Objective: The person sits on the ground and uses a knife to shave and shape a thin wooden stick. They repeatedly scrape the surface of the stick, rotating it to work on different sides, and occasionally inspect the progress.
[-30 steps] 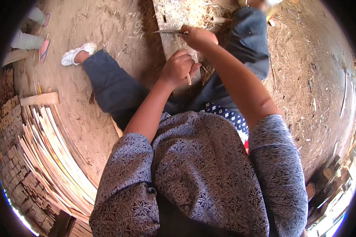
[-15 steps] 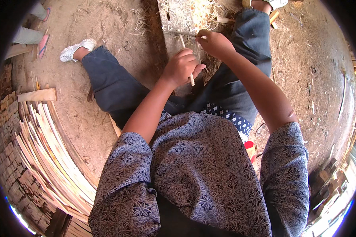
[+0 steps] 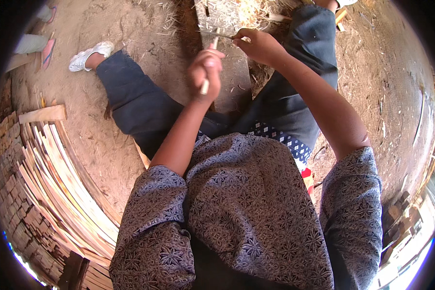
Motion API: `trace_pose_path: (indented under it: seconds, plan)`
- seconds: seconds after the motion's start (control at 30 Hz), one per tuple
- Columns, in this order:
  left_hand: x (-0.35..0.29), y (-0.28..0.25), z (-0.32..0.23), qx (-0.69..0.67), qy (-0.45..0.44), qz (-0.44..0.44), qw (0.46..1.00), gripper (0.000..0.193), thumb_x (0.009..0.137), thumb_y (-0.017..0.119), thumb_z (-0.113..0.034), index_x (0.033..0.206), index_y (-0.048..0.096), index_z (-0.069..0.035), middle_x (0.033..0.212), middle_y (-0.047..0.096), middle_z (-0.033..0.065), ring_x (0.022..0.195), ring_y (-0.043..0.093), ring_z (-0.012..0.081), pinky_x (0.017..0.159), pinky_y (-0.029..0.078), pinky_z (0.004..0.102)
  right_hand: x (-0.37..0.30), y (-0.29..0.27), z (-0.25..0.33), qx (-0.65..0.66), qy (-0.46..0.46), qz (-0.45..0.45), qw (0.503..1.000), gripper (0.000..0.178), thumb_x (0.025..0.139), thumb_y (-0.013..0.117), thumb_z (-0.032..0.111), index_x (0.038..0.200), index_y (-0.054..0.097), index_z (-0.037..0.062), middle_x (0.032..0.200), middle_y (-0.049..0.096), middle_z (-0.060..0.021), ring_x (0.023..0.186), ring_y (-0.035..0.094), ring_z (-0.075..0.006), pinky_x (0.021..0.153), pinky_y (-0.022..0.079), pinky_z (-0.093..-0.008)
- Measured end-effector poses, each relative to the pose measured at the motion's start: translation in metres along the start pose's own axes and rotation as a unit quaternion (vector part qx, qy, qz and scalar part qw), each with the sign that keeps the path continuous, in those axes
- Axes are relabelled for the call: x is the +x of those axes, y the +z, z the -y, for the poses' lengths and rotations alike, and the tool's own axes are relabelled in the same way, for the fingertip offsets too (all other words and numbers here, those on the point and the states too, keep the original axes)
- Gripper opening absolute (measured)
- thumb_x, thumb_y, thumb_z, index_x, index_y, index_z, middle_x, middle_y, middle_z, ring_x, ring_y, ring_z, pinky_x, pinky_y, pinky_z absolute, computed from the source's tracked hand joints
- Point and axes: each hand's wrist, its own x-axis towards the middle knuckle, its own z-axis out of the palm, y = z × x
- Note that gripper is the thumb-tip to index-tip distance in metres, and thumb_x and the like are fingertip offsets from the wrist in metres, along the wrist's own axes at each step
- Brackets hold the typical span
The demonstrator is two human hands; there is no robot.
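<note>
My left hand [image 3: 206,71], a little blurred, is closed around a thin pale wooden stick [image 3: 205,87]. One end of the stick shows below the palm and the other sticks out beyond the fingers. My right hand [image 3: 260,47] pinches one end of a slim grey metal tool [image 3: 225,36], which points left across the stick's far end. Whether it is a knife blade or a file I cannot make out. Both hands are above a worn wooden plank [image 3: 233,89] between my spread legs.
Pale wood shavings [image 3: 250,13] lie on the plank's far end and the dirt floor [image 3: 145,87]. Long wooden strips [image 3: 65,179] are stacked at the left beside piled blocks [image 3: 14,193]. Another person's sandalled foot [image 3: 47,52] is at the far left. Timber pieces [image 3: 401,212] lie at the right.
My left hand has moved left and turned, tilting the stick so its far end leans right. The metal tool stays across the stick's far end, and my right hand has shifted slightly away.
</note>
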Motion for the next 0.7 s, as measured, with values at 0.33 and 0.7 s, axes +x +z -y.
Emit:
trace_pose_path:
  seconds: [0.33, 0.7]
  plan:
    - [0.006, -0.006, 0.002, -0.028, 0.003, -0.05, 0.998, 0.049, 0.111, 0.029, -0.026, 0.072, 0.047, -0.001, 0.07, 0.058, 0.0101, 0.087, 0.068, 0.0296, 0.1, 0.05, 0.0494, 0.021, 0.005, -0.013, -0.069, 0.042, -0.012, 0.997, 0.033, 0.1, 0.053, 0.04, 0.122, 0.067, 0.0218, 0.095, 0.074, -0.0166, 0.088, 0.072, -0.0383, 0.085, 0.057, -0.0488]
    - [-0.03, -0.021, -0.024, 0.263, -0.305, 0.0, 0.915, 0.048, 0.106, 0.038, -0.036, 0.087, 0.063, 0.0, 0.075, 0.065, 0.0165, 0.078, 0.066, 0.0319, 0.072, 0.049, 0.043, 0.016, 0.011, -0.014, -0.044, 0.07, 0.003, 0.997, 0.035, 0.099, 0.054, 0.043, 0.123, 0.067, 0.0211, 0.106, 0.073, -0.0176, 0.102, 0.069, -0.0397, 0.091, 0.054, -0.0509]
